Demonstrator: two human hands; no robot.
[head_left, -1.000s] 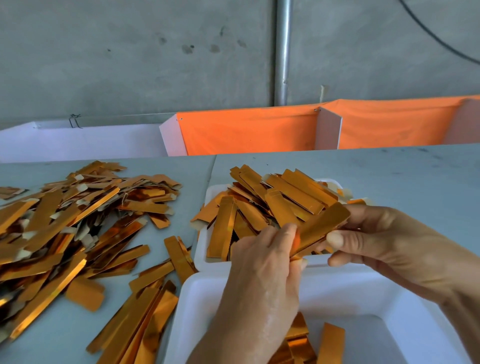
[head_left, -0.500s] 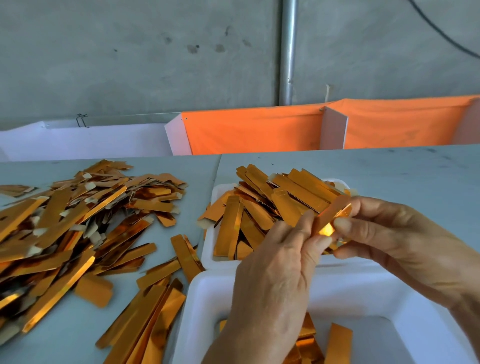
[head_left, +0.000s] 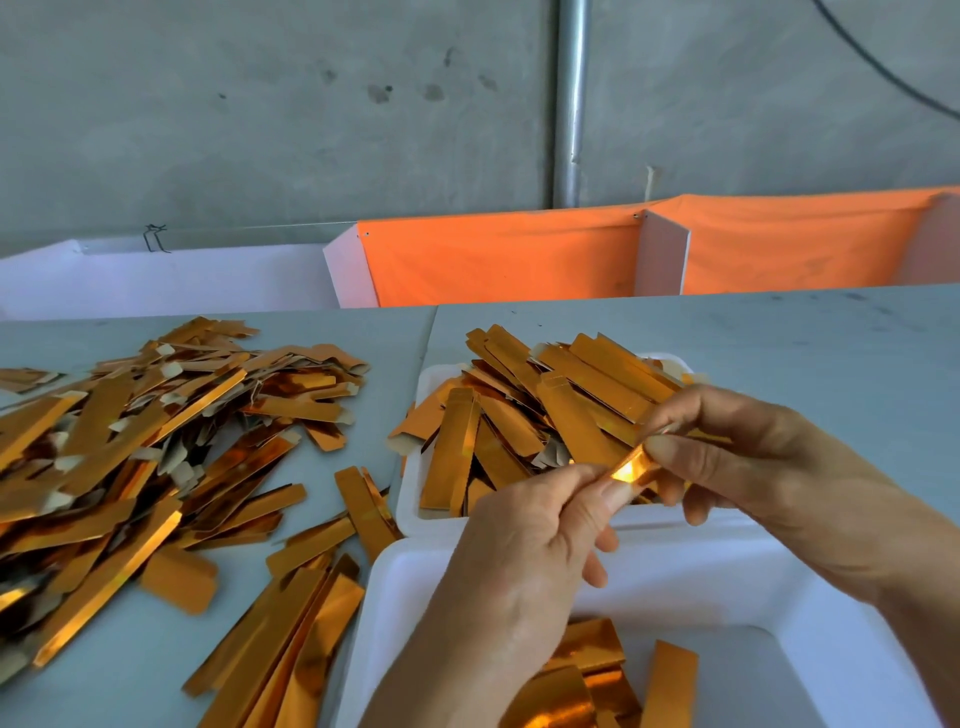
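while both hands pinch it, gold strip (head_left: 631, 467) glints, bent.

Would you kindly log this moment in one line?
left hand, right hand: pinch shiny gold foil strip | far white foam tray: heaped strips | near white foam tray: few strips | grey table: loose pile

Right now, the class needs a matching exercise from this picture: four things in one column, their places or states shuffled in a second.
1 single gold strip
2 loose strip pile
3 far tray
4 near tray

a on the table, left
b heaped with strips
c pinched between left hand and right hand
d below the hands, few strips inside

Pairs: 1-c, 2-a, 3-b, 4-d
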